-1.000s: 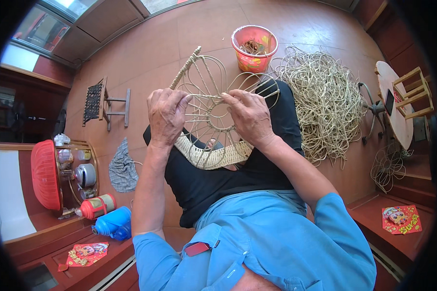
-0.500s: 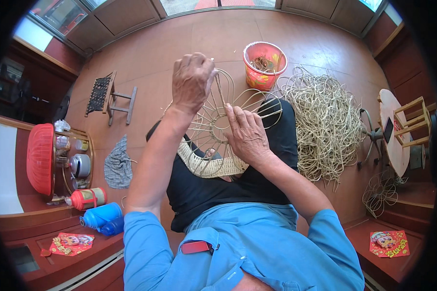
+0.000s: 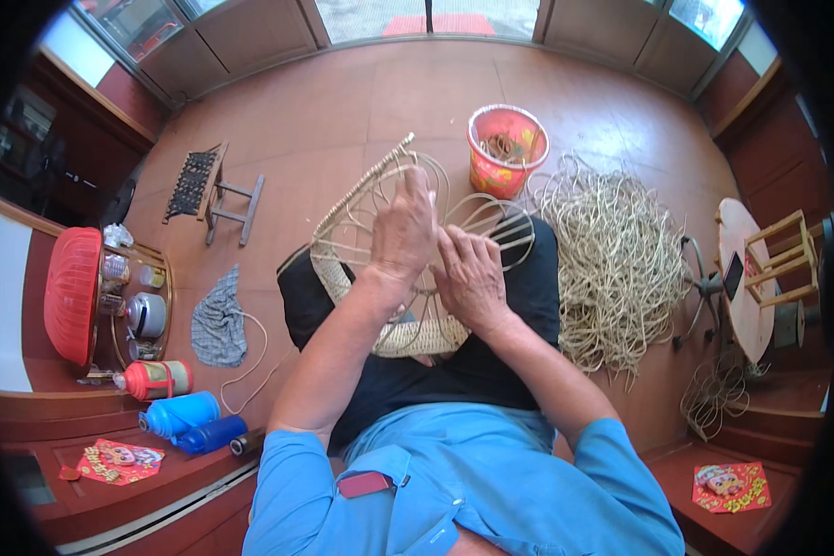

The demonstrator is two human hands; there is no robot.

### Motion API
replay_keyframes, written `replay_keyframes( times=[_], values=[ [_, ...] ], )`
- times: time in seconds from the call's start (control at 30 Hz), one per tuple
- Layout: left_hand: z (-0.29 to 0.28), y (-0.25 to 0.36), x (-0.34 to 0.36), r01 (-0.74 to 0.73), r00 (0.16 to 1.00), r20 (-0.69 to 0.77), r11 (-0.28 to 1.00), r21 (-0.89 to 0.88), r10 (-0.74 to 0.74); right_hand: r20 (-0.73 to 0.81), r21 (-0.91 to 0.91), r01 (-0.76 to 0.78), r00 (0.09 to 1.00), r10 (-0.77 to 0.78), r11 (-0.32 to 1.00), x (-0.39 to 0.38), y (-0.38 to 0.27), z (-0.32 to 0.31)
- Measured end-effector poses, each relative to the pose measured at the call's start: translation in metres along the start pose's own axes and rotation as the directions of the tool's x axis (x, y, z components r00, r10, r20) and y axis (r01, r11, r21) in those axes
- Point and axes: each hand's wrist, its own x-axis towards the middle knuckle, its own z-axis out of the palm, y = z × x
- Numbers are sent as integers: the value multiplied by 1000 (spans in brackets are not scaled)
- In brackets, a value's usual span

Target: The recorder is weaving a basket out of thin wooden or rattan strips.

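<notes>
A half-woven cane basket (image 3: pixel 422 339) rests across my lap, with pale woven banding along its near and left sides. Bare spokes and looped ends fan out from its middle, and a braided edge runs up to a tip at the far left. My left hand (image 3: pixel 403 230) is over the spokes, its fingers bent and pressed together; what they pinch is hidden. To the right, my right hand (image 3: pixel 473 280) grips the basket by its spokes, fingertips near the left hand. On the floor at my right lies a big tangled heap of pale cane strands (image 3: pixel 612 269).
Ahead stands a red bucket (image 3: pixel 489 171) with strand scraps inside. To the left are a low stool (image 3: pixel 195 190), a grey cloth (image 3: pixel 221 322), a red-covered rack (image 3: pixel 74 296) and thermos flasks (image 3: pixel 181 413). A round wooden table (image 3: pixel 746 278) stands at right.
My left hand has come down and right, from the far left edge to over the spokes. The basket has turned or tipped, showing its braided left edge. My right hand stays on the basket.
</notes>
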Motion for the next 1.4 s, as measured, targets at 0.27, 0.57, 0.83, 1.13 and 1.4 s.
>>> replay_keyframes(
  times=[0.27,0.57,0.83,1.13,1.4],
  values=[
    [8,-9,-2,158,970,188,987,-2,-155,5,-2,-15,1000,15,1000,-8,0,8],
    [-24,-2,-52,170,985,4,976,-138,-171,-95,30,-59,994,62,998,-3,0,8],
    [-60,-37,-86,231,973,-16,973,-12,-231,-33,-24,144,989,-145,989,-1,-1,10],
    [-115,-79,6,435,889,33,823,-365,-456,52,-105,185,982,-181,977,-1,-10,3],
    [-95,-42,-14,447,872,178,595,-668,-456,38,-53,154,988,-152,987,10,-7,5]
  ],
)
